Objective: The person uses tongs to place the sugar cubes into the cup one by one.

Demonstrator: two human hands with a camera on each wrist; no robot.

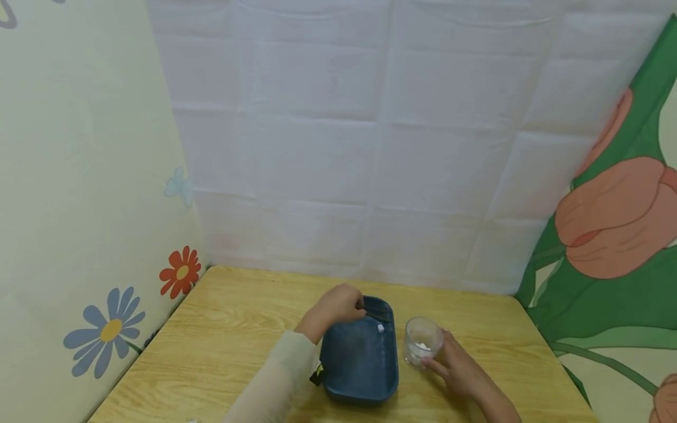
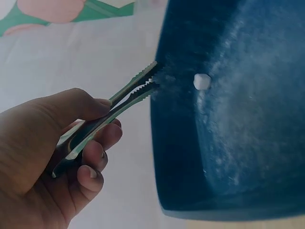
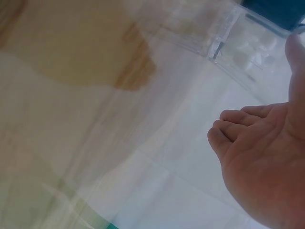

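My left hand (image 1: 338,304) pinches small metal tongs (image 2: 112,112) with serrated tips between thumb and fingers. The tong tips are slightly apart, with nothing between them, at the rim of a dark blue rectangular dish (image 1: 359,358). Inside this dish lies one small white cube (image 2: 202,81), a short way from the tips. At the right of the dish, a clear glass (image 1: 423,338) holds several white pieces (image 1: 422,348). My right hand (image 1: 457,364) holds the glass from its right side, thumb at the front and fingers behind.
Under everything is a yellow wood-grain table (image 1: 243,305). A white sheet (image 1: 338,147) hangs along its back edge, with flower-patterned cloths at both sides. A small black and yellow object (image 1: 317,374) sits by the dish's left side.
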